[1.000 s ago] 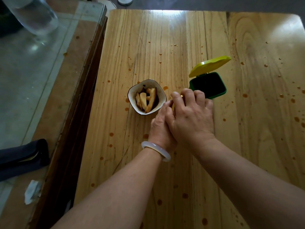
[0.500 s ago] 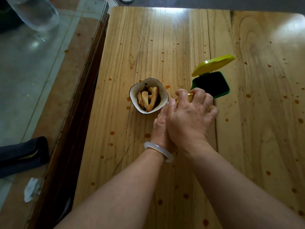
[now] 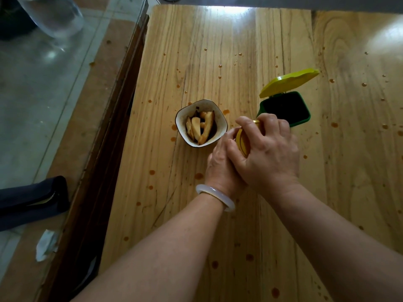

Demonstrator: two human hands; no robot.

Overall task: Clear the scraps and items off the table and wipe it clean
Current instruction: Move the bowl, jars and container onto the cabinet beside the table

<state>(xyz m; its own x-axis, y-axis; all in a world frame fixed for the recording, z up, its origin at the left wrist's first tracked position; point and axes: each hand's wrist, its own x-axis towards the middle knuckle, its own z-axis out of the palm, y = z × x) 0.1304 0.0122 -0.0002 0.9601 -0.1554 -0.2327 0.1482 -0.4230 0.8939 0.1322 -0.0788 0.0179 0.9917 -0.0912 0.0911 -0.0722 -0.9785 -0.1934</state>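
1. The wooden table is taking up most of the room in front of the person, with a glass-topped side table butting against its left edge.
2. The right hand is hovering near the middle of the table, its fingers curling over and clamping a round yellow cap.
3. The left hand is tucking in under the right one and touching it, thumb lying against the cap's edge. Its fingers are hidden, so I cannot tell what they are gripping.
4. A dark pouch and a clear glass are sitting on the side table.
5. A green bin is standing just beyond the right hand, its yellow lid tilting open.
6. A bowl is sitting just left of the hands, holding what look like pale food scraps in dark sauce.
7. A pale bangle is circling the left wrist.
8. A crumpled white scrap is lying on the side table near the pouch.
9. Brown drops are dotting the table all around.
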